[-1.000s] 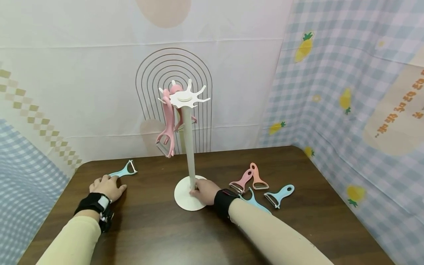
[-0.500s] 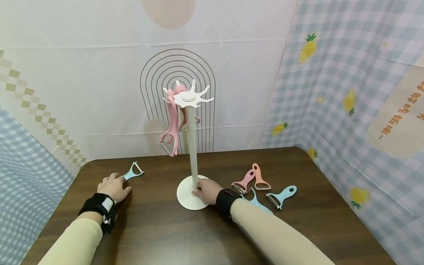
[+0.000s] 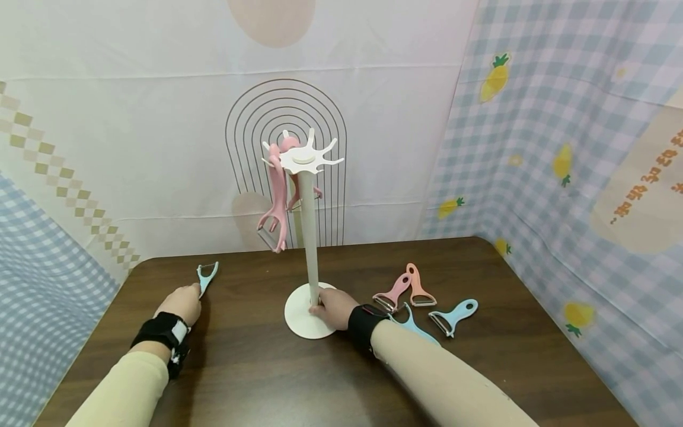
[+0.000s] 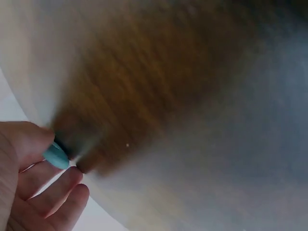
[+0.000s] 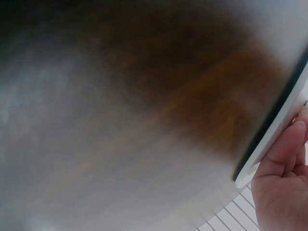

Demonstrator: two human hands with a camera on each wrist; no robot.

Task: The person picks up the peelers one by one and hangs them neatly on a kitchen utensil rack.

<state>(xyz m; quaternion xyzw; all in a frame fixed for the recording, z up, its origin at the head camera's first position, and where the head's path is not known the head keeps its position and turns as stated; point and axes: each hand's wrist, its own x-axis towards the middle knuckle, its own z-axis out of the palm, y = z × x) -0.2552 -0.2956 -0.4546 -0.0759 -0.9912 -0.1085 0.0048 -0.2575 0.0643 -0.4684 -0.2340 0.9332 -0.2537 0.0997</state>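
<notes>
At the left of the table, my left hand (image 3: pixel 184 303) pinches the handle of a light blue peeler (image 3: pixel 208 276), its forked head pointing away. In the left wrist view, thumb and fingers close round the end of the blue handle (image 4: pixel 57 156). My right hand (image 3: pixel 335 308) grips the foot of the post of a white hanging rack (image 3: pixel 309 231), just over its round base (image 3: pixel 300 323). The right wrist view shows the thumb and fingers beside the base's edge (image 5: pixel 269 139). A pink peeler (image 3: pixel 277 201) hangs from the rack's left arms, with another pink one partly hidden behind the post.
Right of the rack lie a pink peeler (image 3: pixel 396 290), an orange peeler (image 3: pixel 418 284) and a blue peeler (image 3: pixel 455 317). Another blue peeler (image 3: pixel 413 326) is partly covered by my right forearm. A patterned cloth (image 3: pixel 384 148) hangs behind the dark wooden table (image 3: pixel 256 379).
My left hand has closed round the blue peeler's handle, and the peeler has turned so its head points farther away. The right hand keeps its hold on the rack.
</notes>
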